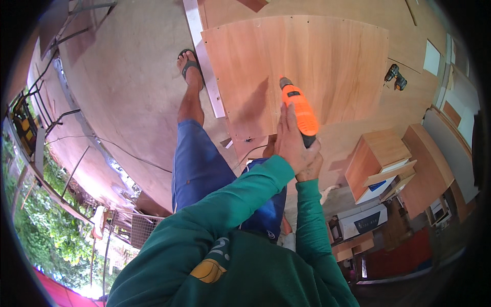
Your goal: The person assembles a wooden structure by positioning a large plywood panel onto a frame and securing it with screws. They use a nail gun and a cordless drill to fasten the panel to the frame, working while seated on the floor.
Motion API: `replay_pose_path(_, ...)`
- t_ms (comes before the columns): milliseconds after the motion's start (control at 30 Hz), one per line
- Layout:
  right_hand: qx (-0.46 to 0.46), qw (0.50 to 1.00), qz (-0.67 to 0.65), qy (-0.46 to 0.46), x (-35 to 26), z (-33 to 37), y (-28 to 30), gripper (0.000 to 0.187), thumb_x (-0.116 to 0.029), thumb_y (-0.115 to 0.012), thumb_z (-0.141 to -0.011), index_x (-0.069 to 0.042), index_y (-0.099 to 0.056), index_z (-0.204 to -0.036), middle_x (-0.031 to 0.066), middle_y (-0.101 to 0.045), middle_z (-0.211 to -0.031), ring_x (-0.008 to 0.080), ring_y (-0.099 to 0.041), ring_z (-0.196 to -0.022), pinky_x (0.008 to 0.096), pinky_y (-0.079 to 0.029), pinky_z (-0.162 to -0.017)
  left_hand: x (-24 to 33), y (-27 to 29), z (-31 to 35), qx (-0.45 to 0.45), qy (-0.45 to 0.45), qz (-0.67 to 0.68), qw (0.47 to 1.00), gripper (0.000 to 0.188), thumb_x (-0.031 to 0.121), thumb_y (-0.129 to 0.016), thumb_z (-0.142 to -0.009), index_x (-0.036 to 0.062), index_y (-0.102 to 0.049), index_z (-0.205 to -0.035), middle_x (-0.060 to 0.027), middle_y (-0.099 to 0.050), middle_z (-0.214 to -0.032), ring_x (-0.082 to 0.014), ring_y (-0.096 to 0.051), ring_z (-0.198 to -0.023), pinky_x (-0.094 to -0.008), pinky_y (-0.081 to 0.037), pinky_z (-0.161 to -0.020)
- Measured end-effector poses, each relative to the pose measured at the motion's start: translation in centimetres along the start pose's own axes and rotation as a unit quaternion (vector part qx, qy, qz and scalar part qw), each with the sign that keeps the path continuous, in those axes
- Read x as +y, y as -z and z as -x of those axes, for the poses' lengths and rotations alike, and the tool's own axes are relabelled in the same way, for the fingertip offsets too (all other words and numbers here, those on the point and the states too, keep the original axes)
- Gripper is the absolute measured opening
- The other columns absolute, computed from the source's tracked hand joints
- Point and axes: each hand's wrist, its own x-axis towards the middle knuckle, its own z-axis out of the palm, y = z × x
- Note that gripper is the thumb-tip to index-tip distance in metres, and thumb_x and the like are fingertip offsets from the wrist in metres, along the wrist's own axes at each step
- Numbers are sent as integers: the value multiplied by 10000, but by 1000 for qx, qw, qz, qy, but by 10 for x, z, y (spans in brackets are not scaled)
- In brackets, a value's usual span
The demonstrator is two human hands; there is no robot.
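Note:
An orange power drill [302,113] with a grey nose and a dark rear end is in both my hands, above a large light-brown wooden panel [327,56]. My left hand [290,134] lies along the drill's left side, fingers stretched forward against its body. Lower down, my right hand [310,168] is closed around the handle, which is mostly hidden beneath the hands. The drill's nose points away from me over the panel's middle; I cannot tell whether its tip touches the wood. Small dark dots run along the panel's edges.
A second, dark drill [395,78] lies right of the panel. A pale strip of wood [207,61] runs along its left edge, beside my sandalled foot [189,66]. Wooden boxes [381,158] and boards stand at the right. A thin cable [128,157] crosses the floor at left.

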Motion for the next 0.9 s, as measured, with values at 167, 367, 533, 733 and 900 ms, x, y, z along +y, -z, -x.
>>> replay_pose_path(167,5,999,-37,9,9,-30,-39,407,-206,-760,-1002,41,-701,-1320,143,-798,-1168,204,-738,-1088,365,-575,-942,-17,17,-33,24,-46,-26,998,1198,256,-822,-815,24,-75,-1722,-390,-126,-1738,-577,-248,-1577,-579,-310,-1285)
replay_pose_path(367,16,1000,-18,13,6,-55,-55,408,-267,-748,-1017,32,-708,-1293,188,-800,-1126,238,-759,-1055,377,-580,-913,-21,22,-61,35,-61,-47,996,1195,249,-829,-820,31,-77,-1723,-382,-135,-1739,-565,-253,-1580,-567,-325,-1282)
replay_pose_path(533,-18,999,15,-26,-3,-71,-60,409,-211,-739,-1014,48,-686,-1325,113,-777,-1194,177,-722,-1091,356,-574,-948,-20,29,-77,35,-40,-47,997,1198,250,-836,-821,35,-78,-1723,-376,-148,-1739,-563,-256,-1579,-557,-330,-1283)
replay_pose_path(733,-10,1000,21,0,-5,-79,-67,404,-200,-764,-993,52,-697,-1302,112,-788,-1157,173,-730,-1066,354,-581,-933,-19,36,-86,33,-39,-38,998,1197,251,-844,-829,29,-77,-1721,-378,-148,-1738,-559,-247,-1588,-552,-306,-1298)
replay_pose_path(900,-12,998,55,6,-6,-79,-66,420,-207,-785,-978,62,-698,-1289,116,-790,-1146,170,-730,-1055,355,-586,-917,-16,39,-88,28,-38,-20,999,1194,255,-846,-831,27,-82,-1720,-385,-145,-1736,-553,-244,-1596,-547,-297,-1304)
